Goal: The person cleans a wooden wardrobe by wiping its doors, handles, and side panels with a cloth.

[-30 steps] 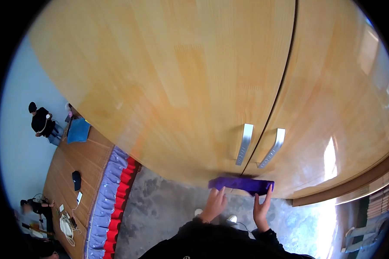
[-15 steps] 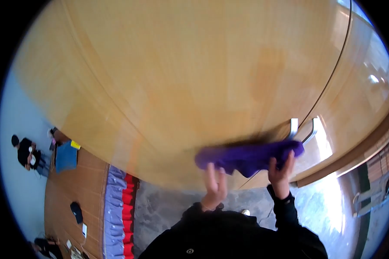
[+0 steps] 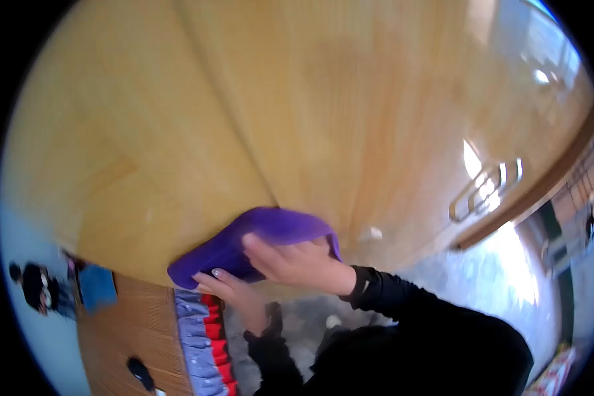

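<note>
A folded purple cloth point(image 3: 270, 224) lies against the light wooden cabinet front point(image 3: 178, 152). My right hand point(image 3: 297, 263) is on the middle and right part of the cloth, its fingers holding the fabric, with the tips partly blurred. Lower and to the left, my left hand point(image 3: 231, 290) grips the cloth's bottom edge near its left end. The two hands are close together, the right one slightly in front. Fabric hides some fingertips of both hands.
Metal handles point(image 3: 508, 173) stick out from the cabinet at the right. At the lower left are a bed with a brown mat point(image 3: 125, 330), a dark shoe-shaped item point(image 3: 140, 373) and a blue thing point(image 3: 98, 287). Another person point(image 3: 43, 290) stands beyond.
Both hands and the cloth have moved left across the cabinet, away from the handles. My view has turned, and the right hand now reaches across close to the left.
</note>
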`<state>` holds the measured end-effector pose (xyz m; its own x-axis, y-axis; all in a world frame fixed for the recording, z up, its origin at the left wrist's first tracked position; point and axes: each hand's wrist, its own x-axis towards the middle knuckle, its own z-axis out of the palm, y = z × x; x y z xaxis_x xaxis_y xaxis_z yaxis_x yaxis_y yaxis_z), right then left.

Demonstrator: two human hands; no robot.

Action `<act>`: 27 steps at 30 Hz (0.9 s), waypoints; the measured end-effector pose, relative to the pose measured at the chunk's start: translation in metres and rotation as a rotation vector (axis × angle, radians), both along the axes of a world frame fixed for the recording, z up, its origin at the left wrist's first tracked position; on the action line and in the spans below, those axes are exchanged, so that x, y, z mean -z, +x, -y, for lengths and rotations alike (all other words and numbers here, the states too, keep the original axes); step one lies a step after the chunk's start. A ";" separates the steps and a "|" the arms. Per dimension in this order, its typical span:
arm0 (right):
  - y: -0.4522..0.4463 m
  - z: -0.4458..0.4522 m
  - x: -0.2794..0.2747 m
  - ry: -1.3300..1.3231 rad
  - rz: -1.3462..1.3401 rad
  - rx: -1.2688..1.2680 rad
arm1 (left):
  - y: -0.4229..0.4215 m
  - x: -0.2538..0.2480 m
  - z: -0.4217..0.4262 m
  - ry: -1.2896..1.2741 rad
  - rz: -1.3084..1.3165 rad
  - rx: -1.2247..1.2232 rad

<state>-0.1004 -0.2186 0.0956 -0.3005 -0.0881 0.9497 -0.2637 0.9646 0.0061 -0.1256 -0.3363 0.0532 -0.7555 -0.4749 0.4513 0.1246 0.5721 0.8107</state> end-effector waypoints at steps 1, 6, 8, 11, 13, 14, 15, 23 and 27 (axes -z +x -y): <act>0.001 0.000 0.005 -0.050 0.018 0.067 | -0.003 0.005 -0.005 -0.024 -0.009 -0.019; -0.004 -0.030 0.072 0.094 0.190 -0.428 | 0.013 0.066 -0.042 0.020 0.045 0.251; -0.010 -0.038 0.114 0.125 0.080 -0.727 | 0.026 0.095 -0.052 0.034 0.147 0.326; 0.011 -0.071 0.164 0.257 0.165 -0.470 | 0.051 0.136 -0.072 0.015 0.293 0.405; 0.024 -0.096 0.208 0.284 0.269 -0.465 | 0.067 0.167 -0.081 -0.028 0.371 0.453; 0.034 -0.111 0.224 0.320 0.376 -0.452 | 0.074 0.180 -0.087 -0.058 0.391 0.486; 0.046 -0.128 0.234 0.339 0.359 -0.365 | 0.079 0.194 -0.092 -0.100 0.406 0.501; 0.176 -0.238 0.280 -0.132 0.452 -0.062 | 0.151 0.224 -0.151 -0.462 0.591 0.905; 0.228 -0.300 0.310 -0.799 0.577 0.445 | 0.175 0.214 -0.218 -0.542 0.282 1.175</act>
